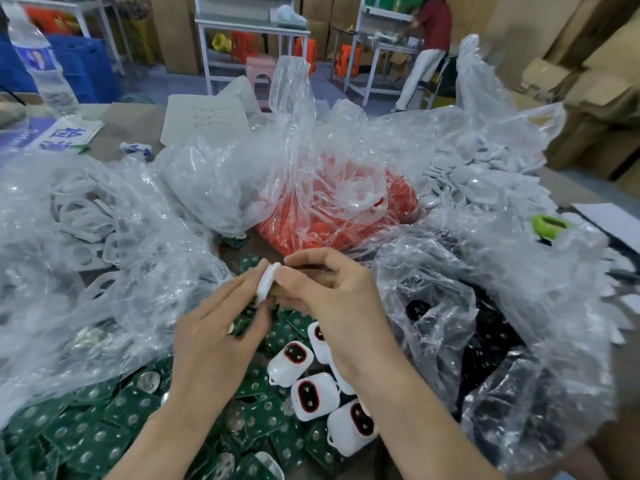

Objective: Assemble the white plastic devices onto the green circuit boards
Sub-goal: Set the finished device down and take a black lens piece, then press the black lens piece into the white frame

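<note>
A worktable [135, 124] heaped with crumpled clear plastic bags [104, 271] carries a spread of green circuit boards [93, 441]. Above them, the left hand [214, 337] and right hand [332, 299] both pinch one white plastic device [267, 282] between curled fingertips. More white devices [313, 396] lie below the right wrist.

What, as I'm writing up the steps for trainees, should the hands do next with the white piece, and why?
Probably squeeze it shut. Both the left hand and right hand pinch the white piece edge-on above the boards, and finished devices lie just below, so it seems near seating. Whether a board is inside is hidden.
</note>
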The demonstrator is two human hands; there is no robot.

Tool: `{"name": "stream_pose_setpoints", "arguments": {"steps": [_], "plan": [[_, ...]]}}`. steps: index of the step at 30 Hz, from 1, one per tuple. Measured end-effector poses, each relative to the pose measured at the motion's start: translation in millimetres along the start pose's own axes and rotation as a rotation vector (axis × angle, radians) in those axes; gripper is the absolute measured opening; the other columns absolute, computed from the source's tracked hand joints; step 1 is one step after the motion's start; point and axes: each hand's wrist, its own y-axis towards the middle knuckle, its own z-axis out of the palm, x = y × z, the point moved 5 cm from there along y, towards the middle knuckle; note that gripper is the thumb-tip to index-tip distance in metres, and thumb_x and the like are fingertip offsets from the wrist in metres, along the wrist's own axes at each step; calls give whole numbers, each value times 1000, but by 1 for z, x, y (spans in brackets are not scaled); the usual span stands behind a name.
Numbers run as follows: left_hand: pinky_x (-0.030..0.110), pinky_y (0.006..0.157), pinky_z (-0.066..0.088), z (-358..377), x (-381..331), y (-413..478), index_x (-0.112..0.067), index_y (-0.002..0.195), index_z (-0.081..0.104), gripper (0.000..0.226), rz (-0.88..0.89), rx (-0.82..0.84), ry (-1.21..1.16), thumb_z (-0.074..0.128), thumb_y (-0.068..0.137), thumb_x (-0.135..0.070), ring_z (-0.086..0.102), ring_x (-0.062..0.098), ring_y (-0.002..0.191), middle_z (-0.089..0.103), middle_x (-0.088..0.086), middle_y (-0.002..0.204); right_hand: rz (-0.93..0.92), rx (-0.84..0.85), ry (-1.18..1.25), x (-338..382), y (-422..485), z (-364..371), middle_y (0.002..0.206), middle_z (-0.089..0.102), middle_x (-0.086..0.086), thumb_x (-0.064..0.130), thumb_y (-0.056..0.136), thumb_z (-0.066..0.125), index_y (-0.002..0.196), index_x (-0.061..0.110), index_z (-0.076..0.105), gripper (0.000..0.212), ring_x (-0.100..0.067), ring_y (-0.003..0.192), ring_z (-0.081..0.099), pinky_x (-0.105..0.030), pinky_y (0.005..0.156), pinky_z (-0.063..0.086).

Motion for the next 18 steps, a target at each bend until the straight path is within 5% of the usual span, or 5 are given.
{"name": "stream_pose_setpoints", "arguments": {"steps": [2, 4, 9, 13, 18], "plan": [[3, 70, 48, 2, 10, 2, -59, 92, 69, 41, -328, 50, -193, 72, 84, -19, 67, -7, 79, 71, -31, 86, -1, 169, -119, 16, 5, -1, 90, 75, -6, 15, 80, 76, 93, 14, 71, 14, -21, 88, 72, -34, 83, 58], [4, 55, 47, 11, 23, -3, -56, 76, 72, 45, -538, 110, -371, 69, 87, -13, 71, 1, 66, 74, -20, 75, -28, 246, -165, 39, 25, -20, 89, 75, -7, 18, 78, 77, 96, 11, 71, 20, -23, 86, 73, -29, 77, 59], [18, 59, 57, 24, 39, -7, -31, 85, 80, 33, -746, 188, -631, 62, 89, -3, 73, 18, 71, 76, 4, 78, -136, -432, -338, 93, 156, -145, 75, 67, -14, 0, 88, 62, 99, -6, 67, 14, -23, 64, 63, -26, 64, 55], [22, 50, 54, 28, 49, -10, -33, 78, 80, 33, -882, 182, -731, 64, 84, -5, 73, 26, 69, 75, 14, 81, -66, -729, -659, 89, 230, -221, 109, 68, -20, 9, 90, 56, 111, 1, 69, 27, -31, 97, 62, -36, 89, 48], [34, 57, 54, 27, 53, -7, -26, 75, 80, 18, -903, 195, -722, 70, 61, -29, 71, 33, 69, 74, 20, 79, -340, -469, -1167, 144, 304, -195, 130, 57, -22, 21, 99, 45, 118, -1, 62, 33, -39, 127, 44, -39, 107, 31]]}}
